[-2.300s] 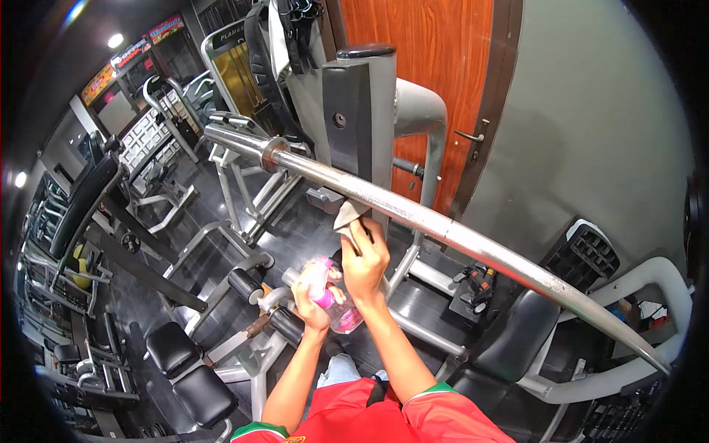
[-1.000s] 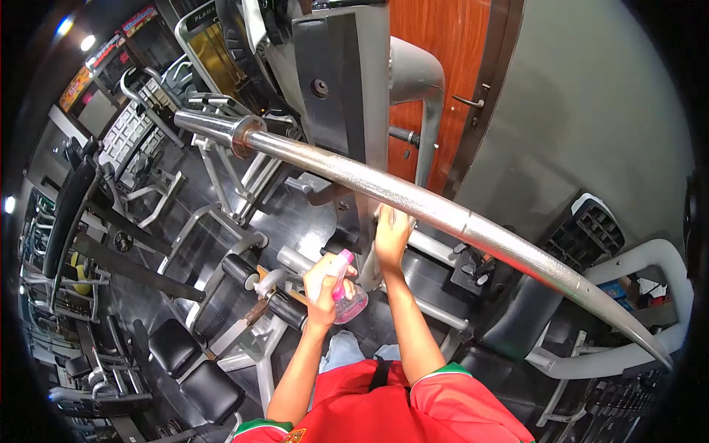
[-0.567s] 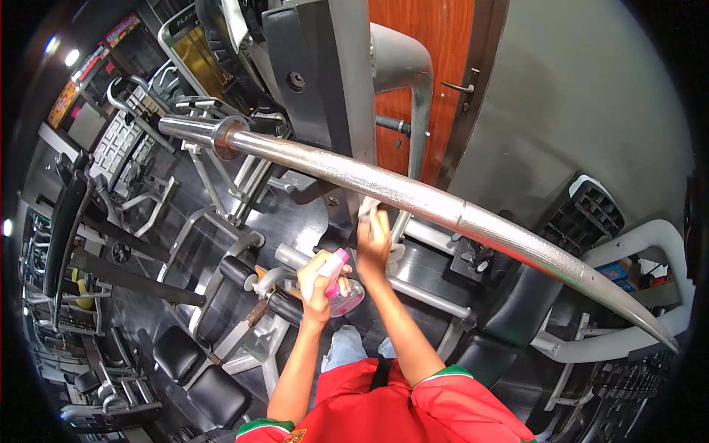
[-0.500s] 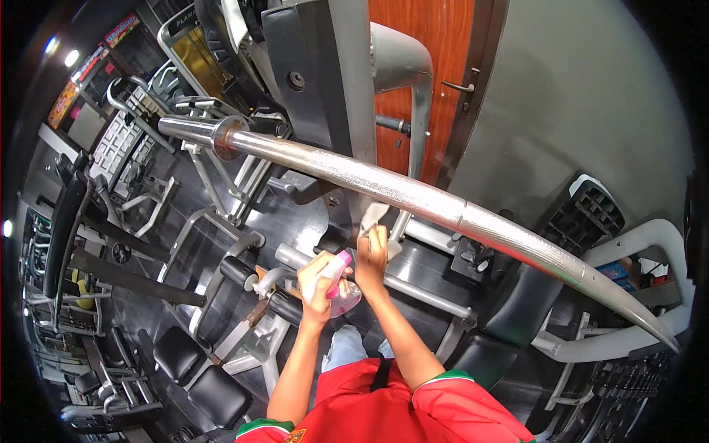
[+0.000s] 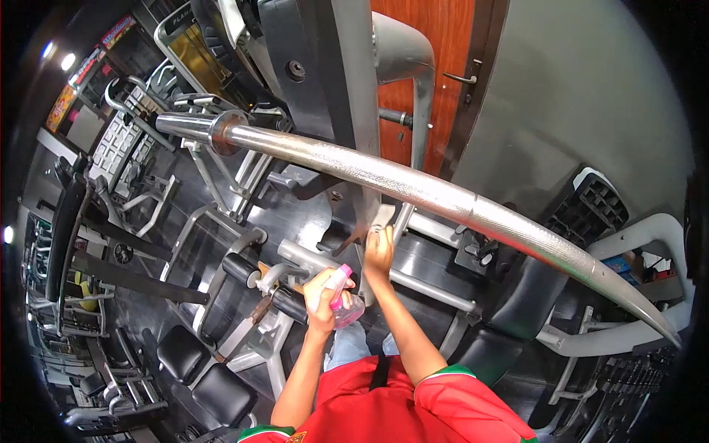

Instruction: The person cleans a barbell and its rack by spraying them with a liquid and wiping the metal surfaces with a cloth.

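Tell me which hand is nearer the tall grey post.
Right: the right hand, holding a cloth, is close beside the post; the left hand, holding a bottle, is farther off, lower left in view.

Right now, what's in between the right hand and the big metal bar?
In the head view, a pale cloth, gripped in the right hand, sticks up toward the metal bar.

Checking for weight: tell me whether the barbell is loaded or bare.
The barbell is bare at its left sleeve, with no plates; right sleeve unseen, cannot tell.

Bottle (image 5: 350, 313) partly hidden by left hand (image 5: 320, 300), door (image 5: 452, 40) top cut off
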A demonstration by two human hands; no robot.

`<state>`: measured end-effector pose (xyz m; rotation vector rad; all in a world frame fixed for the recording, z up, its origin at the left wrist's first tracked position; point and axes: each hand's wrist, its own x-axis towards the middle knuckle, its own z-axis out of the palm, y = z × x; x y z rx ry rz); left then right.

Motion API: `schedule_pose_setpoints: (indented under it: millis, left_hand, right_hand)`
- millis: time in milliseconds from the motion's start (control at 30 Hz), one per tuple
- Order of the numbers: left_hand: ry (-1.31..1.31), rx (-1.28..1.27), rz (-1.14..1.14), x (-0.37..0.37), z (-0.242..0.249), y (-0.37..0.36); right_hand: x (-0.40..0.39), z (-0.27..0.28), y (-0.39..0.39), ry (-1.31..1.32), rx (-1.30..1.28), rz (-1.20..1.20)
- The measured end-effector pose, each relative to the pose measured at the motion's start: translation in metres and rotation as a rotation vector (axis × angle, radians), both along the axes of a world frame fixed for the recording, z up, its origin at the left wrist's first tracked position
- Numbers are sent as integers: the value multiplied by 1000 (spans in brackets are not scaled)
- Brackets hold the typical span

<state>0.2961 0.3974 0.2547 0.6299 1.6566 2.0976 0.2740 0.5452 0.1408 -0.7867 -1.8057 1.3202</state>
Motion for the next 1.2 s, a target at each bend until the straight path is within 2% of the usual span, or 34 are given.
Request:
schedule_pose_setpoints:
  millis: [33,100,233,267,300,433,467,533,633,733,767,800,867,933,1033,1133,1200]
  left_hand:
    - [9,-1,2,1,-3,-3]
    - [18,-5,1,0,-9,-8]
    - [-27,-17,-14,2,-13,-16]
    - [-27,-33,-19,2,-13,-16]
    - [-30,-36,-19,3,-15,-17]
    - [-38,-35,-6,4,-22,-21]
    - [-57,-24,-7,4,-22,-21]
    - [-59,-29,-3,4,-23,-21]
    - [-58,-37,-5,0,-25,-22]
    - [-84,-51,-4,0,-30,-24]
    - [-98,-59,3,-1,-30,-24]
    - [-99,-60,1,0,-30,-24]
    - [-107,-37,0,-1,-28,-21]
    - [-113,-39,-2,-1,-31,-22]
    - [-105,-39,5,1,-32,-22]
    - [-96,-63,16,1,-33,-26]
    - [-97,-83,18,2,-35,-28]
  right_hand:
    - [-2,-24,1,-32,-81,-25]
    - [1,-32,13,-50,-105,13]
    - [-31,-18,63,-13,-68,25]
    - [-38,-8,71,53,-212,70]
    - [-41,0,77,91,-177,76]
    - [-27,4,57,111,-95,5]
    - [-18,-7,45,72,29,-20]
    - [-6,-55,17,-162,-143,-33]
    - [3,-84,-4,-162,-102,-16]
    - [6,-16,-18,-64,-74,-54]
    - [7,-4,-22,-63,-144,-23]
    - [10,-9,-25,-64,-145,-25]
    - [19,-27,-38,-50,8,61]
    - [20,-58,-50,-93,-36,69]
    - [16,-79,-57,-192,-148,-42]
    - [7,-64,-55,-138,-90,-126]
    - [12,-27,-51,-144,-121,-76]
